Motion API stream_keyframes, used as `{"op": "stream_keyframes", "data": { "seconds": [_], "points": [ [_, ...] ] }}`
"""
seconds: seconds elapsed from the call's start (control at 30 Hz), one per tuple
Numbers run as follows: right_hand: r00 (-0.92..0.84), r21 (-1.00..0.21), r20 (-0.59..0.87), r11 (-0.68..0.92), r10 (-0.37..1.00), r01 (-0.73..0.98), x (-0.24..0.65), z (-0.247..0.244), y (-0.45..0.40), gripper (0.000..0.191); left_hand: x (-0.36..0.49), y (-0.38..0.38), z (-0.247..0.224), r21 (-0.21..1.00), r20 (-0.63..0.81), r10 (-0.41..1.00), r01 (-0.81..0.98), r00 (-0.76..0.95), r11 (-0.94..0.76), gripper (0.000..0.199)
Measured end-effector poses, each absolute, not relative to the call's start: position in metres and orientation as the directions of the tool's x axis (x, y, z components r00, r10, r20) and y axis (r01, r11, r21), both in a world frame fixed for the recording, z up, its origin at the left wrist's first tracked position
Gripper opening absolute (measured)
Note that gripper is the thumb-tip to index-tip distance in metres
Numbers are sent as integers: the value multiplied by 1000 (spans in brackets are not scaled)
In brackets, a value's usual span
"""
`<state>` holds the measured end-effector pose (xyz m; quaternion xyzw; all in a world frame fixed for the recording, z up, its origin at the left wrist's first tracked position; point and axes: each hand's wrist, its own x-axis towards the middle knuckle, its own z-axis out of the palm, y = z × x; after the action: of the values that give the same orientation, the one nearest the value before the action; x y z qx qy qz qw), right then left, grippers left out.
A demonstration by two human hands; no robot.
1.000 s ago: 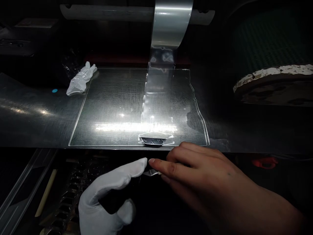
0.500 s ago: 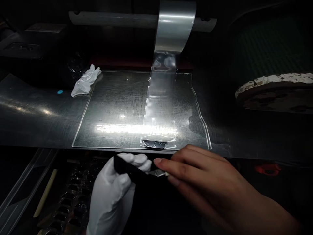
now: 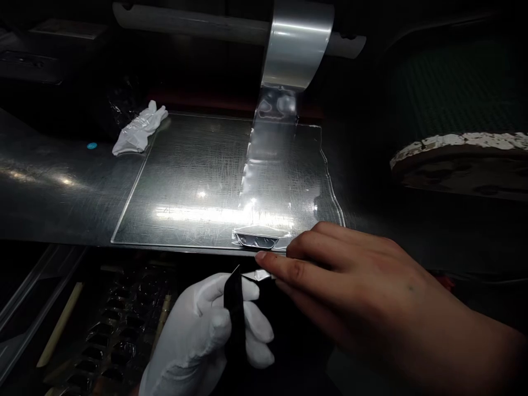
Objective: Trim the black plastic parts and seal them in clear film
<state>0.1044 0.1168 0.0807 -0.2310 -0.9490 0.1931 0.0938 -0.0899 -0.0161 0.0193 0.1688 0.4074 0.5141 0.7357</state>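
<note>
My left hand (image 3: 202,322), in a white glove, pinches a thin black flat piece (image 3: 234,308) between thumb and fingers, its pointed corner upward. My bare right hand (image 3: 355,280) grips a craft knife (image 3: 260,275), whose bright metal blade points left at the upper edge of the black piece; its handle is hidden in the fingers. Whether blade and piece touch, I cannot tell. Just beyond my hands, a dark trapezoid piece (image 3: 256,241) lies at the front edge of a scratched clear plate (image 3: 181,165), at the end of a film strip (image 3: 268,154).
A film roll (image 3: 301,44) hangs on a horizontal bar (image 3: 193,23) at the back. A crumpled white glove (image 3: 140,129) lies by the plate's left edge. Below the table edge, a tray (image 3: 119,330) holds several dark pieces. A large round object (image 3: 462,143) stands at right.
The black piece has turned from slanting to nearly upright in my left hand, whose lower fingers have spread. My right hand and the knife have moved slightly up and left.
</note>
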Motion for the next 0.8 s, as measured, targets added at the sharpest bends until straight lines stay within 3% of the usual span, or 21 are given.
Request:
{"op": "stream_keyframes", "data": {
  "seconds": [0.2, 0.4, 0.53, 0.67, 0.8],
  "points": [
    [-883, -399, 63, 823, 465, 405, 104, 79, 118, 31, -91, -16, 21, 721, -390, 909, -565, 148, 401, 44],
    [-883, -340, 103, 850, 458, 401, 102, 80, 118, 29, -92, -15, 19, 653, -466, 865, -587, 187, 479, 43],
    [-883, -280, 114, 868, 455, 411, 102, 80, 118, 29, -93, -14, 17, 650, -433, 872, -592, 228, 477, 40],
    [-890, -335, 75, 852, 449, 402, 104, 80, 119, 30, -93, -16, 15, 572, -470, 851, -653, 235, 497, 41],
    [-893, -381, 69, 838, 446, 389, 106, 82, 119, 29, -92, -15, 17, 623, -471, 853, -601, 223, 501, 48]
  ]
}}
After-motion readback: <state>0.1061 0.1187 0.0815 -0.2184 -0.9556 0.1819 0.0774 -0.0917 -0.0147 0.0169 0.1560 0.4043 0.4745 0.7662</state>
